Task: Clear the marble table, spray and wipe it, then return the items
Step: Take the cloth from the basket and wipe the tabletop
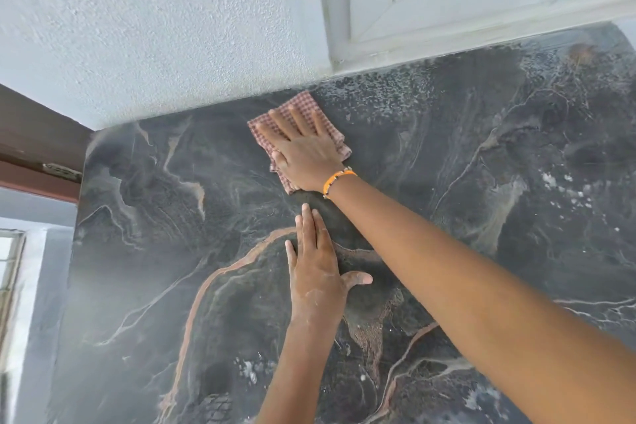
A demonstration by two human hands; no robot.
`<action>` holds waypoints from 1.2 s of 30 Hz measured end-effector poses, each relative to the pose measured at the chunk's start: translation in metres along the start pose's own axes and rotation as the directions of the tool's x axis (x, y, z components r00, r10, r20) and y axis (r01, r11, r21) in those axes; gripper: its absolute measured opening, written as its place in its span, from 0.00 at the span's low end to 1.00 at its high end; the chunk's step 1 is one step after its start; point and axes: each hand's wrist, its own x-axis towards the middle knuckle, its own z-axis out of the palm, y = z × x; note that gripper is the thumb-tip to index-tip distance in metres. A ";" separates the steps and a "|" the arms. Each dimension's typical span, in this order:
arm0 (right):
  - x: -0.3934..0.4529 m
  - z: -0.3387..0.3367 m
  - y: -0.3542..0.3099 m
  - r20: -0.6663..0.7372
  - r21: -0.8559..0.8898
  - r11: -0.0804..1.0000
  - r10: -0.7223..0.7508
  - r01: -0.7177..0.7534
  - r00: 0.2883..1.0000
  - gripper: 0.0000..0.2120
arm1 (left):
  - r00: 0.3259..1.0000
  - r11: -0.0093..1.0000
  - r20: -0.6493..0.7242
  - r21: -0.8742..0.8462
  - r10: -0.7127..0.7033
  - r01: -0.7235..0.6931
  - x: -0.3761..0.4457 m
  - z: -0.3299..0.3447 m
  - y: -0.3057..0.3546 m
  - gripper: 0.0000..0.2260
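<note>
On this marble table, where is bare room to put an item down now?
Bare marble lies left of both hands, up to the table's left edge, and right of the right arm toward the window frame. Only the middle is taken: right hand on cloth, left hand flat.

Nothing to read here tbh. No labels, brand names, numbers or signs anywhere in view, not on the marble worktop [481,155], not on the checked cloth [309,110], not on the wall [172,27] or the window frame [447,21].
</note>
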 end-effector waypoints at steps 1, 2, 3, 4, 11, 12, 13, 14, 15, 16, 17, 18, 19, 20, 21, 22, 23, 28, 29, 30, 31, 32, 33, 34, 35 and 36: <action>0.012 0.000 -0.001 -0.019 0.000 1.000 0.012 -0.012 1.000 0.27 | 1.000 1.000 0.010 -0.001 -0.007 0.007 0.000 -0.001 0.001 0.54; 0.020 -0.001 0.001 -0.045 0.002 0.999 0.033 -0.033 0.998 0.26 | 1.000 1.000 0.019 -0.010 -0.014 0.014 0.000 -0.002 0.002 0.54; 0.025 -0.002 0.006 -0.068 0.003 0.998 0.056 -0.056 0.996 0.26 | 0.999 1.000 0.028 -0.013 -0.018 0.018 0.000 -0.003 0.004 0.54; 0.026 -0.005 0.012 -0.086 0.002 0.997 0.071 -0.071 0.994 0.26 | 0.999 1.000 0.035 -0.008 -0.019 0.019 0.001 -0.004 0.006 0.54; -0.027 -0.027 0.120 -0.258 0.054 0.937 0.347 -0.345 0.902 0.25 | 0.996 0.998 0.075 0.043 -0.040 0.037 0.001 -0.009 0.011 0.55; -0.036 -0.031 0.142 -0.270 0.076 0.907 0.418 -0.414 0.867 0.25 | 0.996 0.997 0.077 0.059 -0.045 0.040 0.002 -0.009 0.011 0.55; -0.045 -0.037 0.164 -0.271 0.095 0.873 0.486 -0.479 0.831 0.25 | 0.996 0.997 0.077 0.068 -0.047 0.042 0.002 -0.008 0.011 0.55; -0.055 -0.042 0.184 -0.269 0.112 0.836 0.545 -0.536 0.794 0.25 | 0.996 0.997 0.075 0.067 -0.045 0.040 0.001 -0.008 0.012 0.55; -0.065 -0.047 0.199 -0.269 0.131 0.801 0.596 -0.585 0.756 0.25 | 0.997 0.998 0.069 0.051 -0.037 0.034 0.000 -0.008 0.012 0.55; -0.075 -0.049 0.209 -0.274 0.148 0.766 0.639 -0.625 0.719 0.25 | 0.998 0.999 0.061 0.025 -0.028 0.026 0.000 -0.008 0.012 0.54; -0.084 -0.050 0.214 -0.275 0.165 0.732 0.678 -0.661 0.682 0.25 | 0.998 1.000 0.055 0.004 -0.021 0.020 -0.001 -0.007 0.012 0.54; -0.093 -0.048 0.213 -0.272 0.182 0.699 0.712 -0.692 0.647 0.25 | 0.999 1.000 0.051 -0.002 -0.018 0.019 -0.001 -0.007 0.011 0.54; -0.100 -0.044 0.207 -0.269 0.196 0.670 0.739 -0.716 0.617 0.25 | 0.999 1.000 0.048 0.004 -0.022 0.022 0.000 -0.007 0.011 0.54; -0.104 -0.039 0.197 -0.266 0.204 0.648 0.758 -0.734 0.596 0.25 | 0.999 1.000 0.044 0.015 -0.026 0.026 0.000 -0.006 0.011 0.54; -0.105 -0.035 0.184 -0.259 0.203 0.637 0.767 -0.743 0.587 0.26 | 0.999 0.999 0.039 0.024 -0.029 0.028 0.001 -0.006 0.011 0.54; -0.102 -0.031 0.170 -0.249 0.193 0.642 0.764 -0.742 0.596 0.26 | 0.999 0.999 0.035 0.033 -0.030 0.029 0.001 -0.006 0.011 0.54; -0.096 -0.028 0.156 -0.236 0.176 0.661 0.748 -0.730 0.621 0.27 | 0.999 0.999 0.030 0.041 -0.027 0.026 0.001 -0.006 0.012 0.54; -0.027 -0.015 0.077 -0.165 0.135 0.823 0.568 -0.552 0.806 0.30 | 0.999 0.999 -0.026 -0.036 0.025 -0.026 -0.001 -0.004 0.005 0.53; -0.014 -0.013 0.059 -0.147 0.129 0.855 0.517 -0.502 0.843 0.30 | 0.997 0.995 -0.059 -0.084 0.052 -0.057 -0.002 -0.003 0.002 0.53; -0.003 -0.009 0.042 -0.127 0.121 0.887 0.459 -0.446 0.879 0.30 | 0.993 0.989 -0.091 -0.118 0.081 -0.091 -0.006 -0.001 -0.001 0.52; 0.006 -0.006 0.024 -0.106 0.102 0.923 0.381 -0.371 0.919 0.30 | 0.988 0.984 -0.125 -0.141 0.094 -0.111 -0.009 0.002 -0.005 0.53; 0.011 -0.002 0.008 -0.083 0.081 0.955 0.291 -0.285 0.953 0.30 | 0.984 0.981 -0.152 -0.159 0.088 -0.112 -0.013 0.006 -0.009 0.56; 0.012 0.001 -0.007 -0.055 0.062 0.979 0.196 -0.192 0.979 0.30 | 0.983 0.979 -0.168 -0.176 0.072 -0.101 -0.018 0.012 -0.014 0.59; 0.009 0.005 -0.019 -0.027 0.042 0.995 0.096 -0.095 0.995 0.30 | 0.982 0.980 -0.180 -0.177 0.054 -0.086 -0.024 0.017 -0.017 0.59; 0.003 0.008 -0.028 0.002 0.022 1.000 0.003 -0.003 1.000 0.30 | 0.983 0.986 -0.177 -0.150 0.052 -0.079 -0.029 0.022 -0.021 0.58; -0.005 0.011 -0.032 0.027 -0.002 0.997 -0.080 0.080 0.996 0.29 | 0.987 0.990 -0.147 -0.114 0.062 -0.079 -0.033 0.027 -0.023 0.56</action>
